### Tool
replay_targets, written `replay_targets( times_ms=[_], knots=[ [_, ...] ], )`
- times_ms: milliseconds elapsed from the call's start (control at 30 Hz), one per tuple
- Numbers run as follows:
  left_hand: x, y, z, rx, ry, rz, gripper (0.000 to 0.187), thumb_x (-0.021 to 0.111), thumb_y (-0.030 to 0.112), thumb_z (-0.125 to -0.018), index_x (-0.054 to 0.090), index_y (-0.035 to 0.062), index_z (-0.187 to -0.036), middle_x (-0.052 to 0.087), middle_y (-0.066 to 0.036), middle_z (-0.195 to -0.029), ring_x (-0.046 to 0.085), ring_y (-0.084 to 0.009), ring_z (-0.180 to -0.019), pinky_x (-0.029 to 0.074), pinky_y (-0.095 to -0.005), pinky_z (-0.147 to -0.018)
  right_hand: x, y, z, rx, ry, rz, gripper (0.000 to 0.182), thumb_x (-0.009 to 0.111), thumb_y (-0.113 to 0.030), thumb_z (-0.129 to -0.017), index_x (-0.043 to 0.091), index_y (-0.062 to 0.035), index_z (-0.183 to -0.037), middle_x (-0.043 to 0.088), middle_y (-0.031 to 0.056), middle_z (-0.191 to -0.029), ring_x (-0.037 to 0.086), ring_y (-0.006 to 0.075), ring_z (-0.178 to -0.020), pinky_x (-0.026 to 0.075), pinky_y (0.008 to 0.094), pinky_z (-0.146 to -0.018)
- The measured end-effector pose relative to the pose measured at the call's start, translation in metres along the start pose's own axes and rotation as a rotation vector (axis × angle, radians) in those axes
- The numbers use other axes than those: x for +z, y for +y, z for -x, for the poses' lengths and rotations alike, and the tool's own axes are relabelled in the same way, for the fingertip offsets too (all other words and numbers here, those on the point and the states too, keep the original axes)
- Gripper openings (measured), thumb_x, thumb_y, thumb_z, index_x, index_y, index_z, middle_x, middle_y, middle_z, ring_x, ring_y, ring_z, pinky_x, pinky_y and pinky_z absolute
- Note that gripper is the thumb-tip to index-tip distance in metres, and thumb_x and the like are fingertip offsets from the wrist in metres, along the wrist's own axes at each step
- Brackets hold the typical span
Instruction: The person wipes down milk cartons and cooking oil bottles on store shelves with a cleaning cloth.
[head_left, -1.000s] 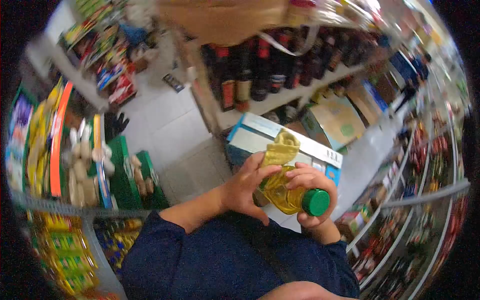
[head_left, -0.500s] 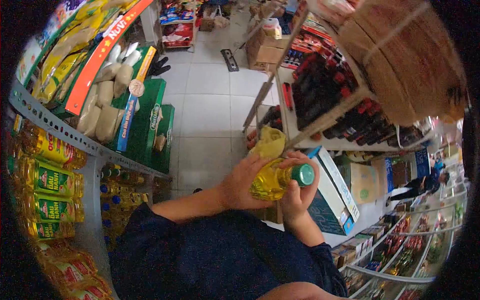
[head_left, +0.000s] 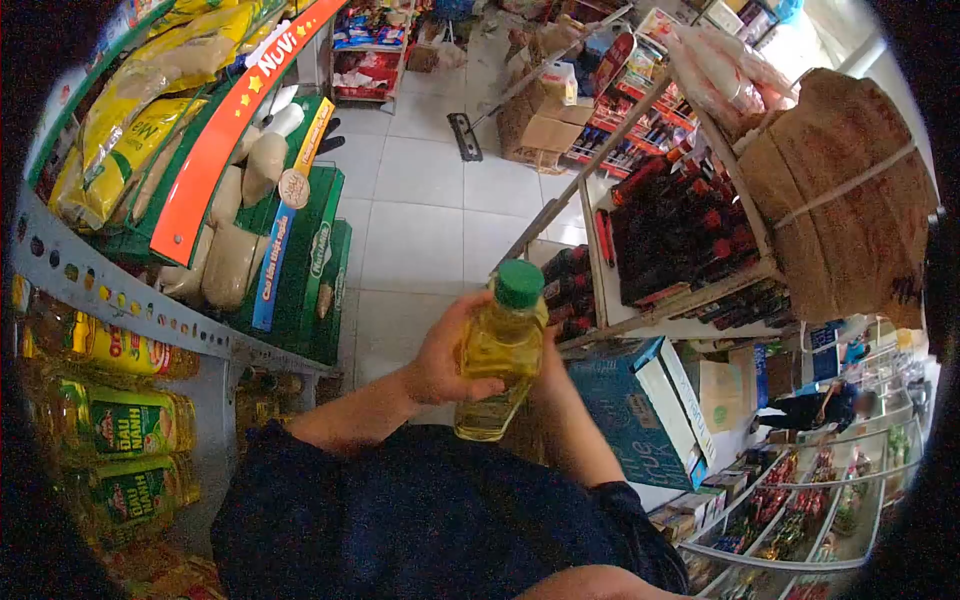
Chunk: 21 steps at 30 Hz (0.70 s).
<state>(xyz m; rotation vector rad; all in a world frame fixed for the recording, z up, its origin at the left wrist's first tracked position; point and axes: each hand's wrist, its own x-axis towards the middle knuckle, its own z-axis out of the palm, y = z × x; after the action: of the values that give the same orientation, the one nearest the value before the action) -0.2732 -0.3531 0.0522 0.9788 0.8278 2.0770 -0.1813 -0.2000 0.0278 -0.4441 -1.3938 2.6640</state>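
Observation:
A bottle of cooking oil (head_left: 503,350) with a green cap stands nearly upright before my chest, its yellow oil showing through the clear plastic. My left hand (head_left: 440,355) is closed around its left side, with the thumb lying across the front. Behind the bottle's right side is my right hand (head_left: 549,362). Most of that hand is hidden, so its fingers and anything in them do not show. The yellow cloth seen earlier cannot be made out.
On the left, a metal shelf (head_left: 180,315) carries oil bottles (head_left: 130,425) and yellow bags (head_left: 140,150). To the right are a rack of dark bottles (head_left: 680,235), cardboard (head_left: 850,200) and a blue carton (head_left: 625,410). A mop head (head_left: 464,137) lies on the tiled floor. Another person (head_left: 815,408) stands far right.
The bottle has turned more upright and moved left. My left hand now wraps it, while my right hand has left the cap area and gone behind it. The yellow cloth has gone from sight.

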Motion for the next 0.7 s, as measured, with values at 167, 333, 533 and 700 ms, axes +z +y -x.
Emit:
replay_targets(
  times_ms=[167,333,533,700],
  knots=[
    [-0.038,-0.029,0.001,0.222,0.145,-0.338,0.091,0.076,0.015,-0.064,0.021,0.0045,-0.135,0.028,-0.013,-0.135,0.038,-0.0239,-0.121,0.033,-0.0383,-0.101,-0.005,0.023,-0.001,0.004,0.252,0.371,0.053,0.047,-0.027,-0.091,0.029,-0.0028,-0.134,0.041,0.0109,-0.132,0.041,0.0219,-0.12,0.032,0.0343,-0.1],
    [-0.029,-0.027,0.0,0.134,0.334,0.01,0.091,0.075,0.014,-0.065,0.019,0.006,-0.136,0.034,-0.013,-0.131,0.04,-0.0238,-0.119,0.034,-0.0379,-0.1,0.008,0.051,0.021,-0.488,0.063,0.727,0.057,0.042,-0.032,-0.091,0.026,0.0005,-0.135,0.03,0.0151,-0.138,0.03,0.026,-0.126,0.021,0.0376,-0.105],
    [-0.019,-0.027,0.003,0.102,0.217,-0.025,0.085,0.074,0.006,-0.064,0.023,0.0062,-0.132,0.042,-0.012,-0.124,0.044,-0.0236,-0.115,0.038,-0.038,-0.098,0.032,0.016,0.012,-0.568,-0.006,0.461,0.064,0.039,-0.04,-0.09,0.022,0.0022,-0.135,0.03,0.0166,-0.137,0.029,0.0284,-0.128,0.021,0.0393,-0.105],
    [-0.02,0.003,-0.011,0.26,0.233,-0.004,0.083,0.073,0.004,-0.063,0.026,0.0064,-0.131,0.047,-0.012,-0.118,0.049,-0.0253,-0.11,0.042,-0.0397,-0.093,0.027,0.024,0.022,-0.606,0.074,0.903,0.059,0.045,-0.028,-0.086,0.027,0.0026,-0.133,0.033,0.0198,-0.135,0.031,0.0321,-0.127,0.021,0.0411,-0.105]
  ],
)
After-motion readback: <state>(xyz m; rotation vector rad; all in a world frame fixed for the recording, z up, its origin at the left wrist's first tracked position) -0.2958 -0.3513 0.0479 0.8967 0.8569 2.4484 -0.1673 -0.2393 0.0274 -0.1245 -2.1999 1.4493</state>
